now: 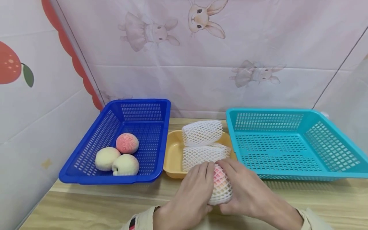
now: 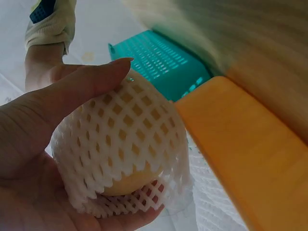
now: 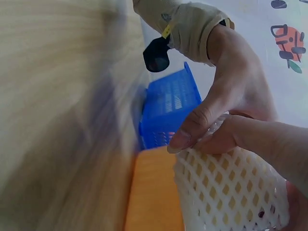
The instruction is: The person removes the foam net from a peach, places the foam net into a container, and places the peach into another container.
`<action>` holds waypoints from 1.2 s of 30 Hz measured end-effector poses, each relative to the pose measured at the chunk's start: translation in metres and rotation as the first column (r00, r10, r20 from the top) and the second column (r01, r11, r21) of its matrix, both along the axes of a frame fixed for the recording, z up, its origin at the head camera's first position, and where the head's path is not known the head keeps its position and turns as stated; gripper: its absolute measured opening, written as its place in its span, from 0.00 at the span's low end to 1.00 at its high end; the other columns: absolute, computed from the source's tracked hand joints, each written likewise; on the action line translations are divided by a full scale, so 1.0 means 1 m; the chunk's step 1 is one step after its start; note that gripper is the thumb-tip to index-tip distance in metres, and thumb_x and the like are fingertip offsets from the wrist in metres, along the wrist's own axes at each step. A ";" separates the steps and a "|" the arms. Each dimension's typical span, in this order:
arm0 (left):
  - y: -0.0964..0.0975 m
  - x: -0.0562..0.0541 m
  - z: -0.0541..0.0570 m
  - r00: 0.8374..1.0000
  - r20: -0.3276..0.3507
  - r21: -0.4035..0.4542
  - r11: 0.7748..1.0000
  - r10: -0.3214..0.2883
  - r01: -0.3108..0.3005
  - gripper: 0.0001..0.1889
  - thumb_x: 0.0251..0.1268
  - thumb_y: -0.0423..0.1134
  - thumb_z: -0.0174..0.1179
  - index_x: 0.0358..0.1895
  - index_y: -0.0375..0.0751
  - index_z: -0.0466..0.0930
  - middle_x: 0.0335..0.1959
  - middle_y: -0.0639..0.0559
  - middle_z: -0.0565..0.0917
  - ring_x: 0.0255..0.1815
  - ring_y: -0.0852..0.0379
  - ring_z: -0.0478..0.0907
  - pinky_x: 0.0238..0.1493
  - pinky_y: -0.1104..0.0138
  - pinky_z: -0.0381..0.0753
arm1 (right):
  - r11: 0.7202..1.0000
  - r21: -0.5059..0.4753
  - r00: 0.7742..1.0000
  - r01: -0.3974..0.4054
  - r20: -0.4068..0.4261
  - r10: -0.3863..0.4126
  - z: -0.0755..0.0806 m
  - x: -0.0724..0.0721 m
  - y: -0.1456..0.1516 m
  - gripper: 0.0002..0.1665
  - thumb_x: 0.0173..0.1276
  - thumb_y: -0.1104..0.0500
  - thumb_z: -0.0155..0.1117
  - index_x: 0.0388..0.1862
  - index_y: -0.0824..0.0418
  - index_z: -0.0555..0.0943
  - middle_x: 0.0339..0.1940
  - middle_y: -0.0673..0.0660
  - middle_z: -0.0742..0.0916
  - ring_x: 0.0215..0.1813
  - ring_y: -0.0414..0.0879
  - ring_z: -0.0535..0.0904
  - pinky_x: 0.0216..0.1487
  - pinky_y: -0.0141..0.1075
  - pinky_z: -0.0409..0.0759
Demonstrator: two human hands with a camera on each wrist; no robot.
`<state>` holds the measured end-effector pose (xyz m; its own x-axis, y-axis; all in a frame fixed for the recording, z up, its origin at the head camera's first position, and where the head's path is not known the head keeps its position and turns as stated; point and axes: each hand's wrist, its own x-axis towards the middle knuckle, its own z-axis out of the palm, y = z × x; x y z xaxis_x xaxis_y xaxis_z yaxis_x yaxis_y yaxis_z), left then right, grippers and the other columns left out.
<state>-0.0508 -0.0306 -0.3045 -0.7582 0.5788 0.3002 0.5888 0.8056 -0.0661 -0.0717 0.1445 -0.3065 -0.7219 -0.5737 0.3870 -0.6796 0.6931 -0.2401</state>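
Both hands hold a peach (image 1: 220,176) inside a white foam net sleeve (image 1: 221,196) above the front of the table. The left hand (image 1: 193,190) grips it from the left, and the right hand (image 1: 247,190) from the right. In the left wrist view, the left thumb lies over the sleeve (image 2: 125,130), and the pale underside of the peach (image 2: 132,184) shows at the net's open end. The right wrist view has both thumbs close together at the sleeve's edge. Just beyond the hands, two more net sleeves (image 1: 202,133) lie in a yellow tray (image 1: 173,155).
A blue basket (image 1: 165,140) on the left contains a pink peach (image 1: 127,143) and two pale peaches (image 1: 107,158). To the right stands a teal basket (image 1: 287,174). A curtain printed with rabbits (image 1: 198,19) hangs behind the wooden table (image 1: 95,204).
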 end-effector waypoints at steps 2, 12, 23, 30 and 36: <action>-0.001 0.003 -0.004 1.000 0.009 -0.011 1.000 0.000 0.001 0.51 0.29 0.51 0.79 0.60 0.29 0.64 0.48 0.46 0.74 0.46 0.54 0.72 0.55 0.65 0.74 | 1.000 0.008 1.000 -0.006 0.021 0.005 -0.004 0.003 -0.002 0.53 0.24 0.47 0.81 0.55 0.64 0.74 0.50 0.53 0.81 0.49 0.46 0.78 0.45 0.43 0.82; 0.000 0.011 -0.025 0.995 0.062 -0.081 0.994 0.076 -0.071 0.54 0.19 0.54 0.81 0.57 0.30 0.67 0.42 0.48 0.73 0.39 0.56 0.70 0.35 0.73 0.76 | 0.999 0.046 0.976 0.028 0.215 -0.038 -0.020 0.014 -0.013 0.43 0.28 0.47 0.78 0.50 0.50 0.73 0.42 0.39 0.76 0.43 0.35 0.73 0.44 0.37 0.79; 0.002 0.004 -0.044 0.985 0.151 -0.163 0.985 0.078 -0.053 0.54 0.20 0.57 0.80 0.57 0.29 0.70 0.40 0.47 0.73 0.37 0.56 0.68 0.41 0.71 0.74 | 0.998 0.066 0.977 0.009 0.212 -0.023 -0.039 0.013 -0.020 0.49 0.31 0.49 0.75 0.60 0.52 0.70 0.51 0.44 0.77 0.52 0.39 0.73 0.54 0.41 0.77; 0.001 0.000 -0.047 0.998 0.053 -0.178 0.984 0.035 -0.025 0.50 0.18 0.63 0.78 0.50 0.33 0.72 0.34 0.51 0.71 0.35 0.57 0.68 0.41 0.69 0.72 | 0.993 0.115 0.961 0.017 0.273 -0.048 -0.040 0.011 -0.022 0.43 0.31 0.47 0.74 0.52 0.54 0.72 0.44 0.44 0.76 0.45 0.39 0.73 0.49 0.41 0.78; 0.002 -0.004 -0.049 0.988 0.153 -0.157 0.988 0.037 -0.013 0.49 0.21 0.63 0.77 0.50 0.35 0.70 0.36 0.51 0.71 0.37 0.57 0.68 0.43 0.68 0.72 | 0.990 0.141 0.961 0.016 0.272 -0.055 -0.044 0.009 -0.021 0.46 0.30 0.44 0.77 0.50 0.59 0.70 0.44 0.50 0.77 0.46 0.45 0.74 0.48 0.43 0.78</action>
<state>-0.0548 -0.0286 -0.3537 -0.8032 0.5895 0.0859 0.5817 0.8071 -0.1010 -0.0629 0.1236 -0.3509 -0.8101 -0.5792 0.0909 -0.5750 0.7548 -0.3155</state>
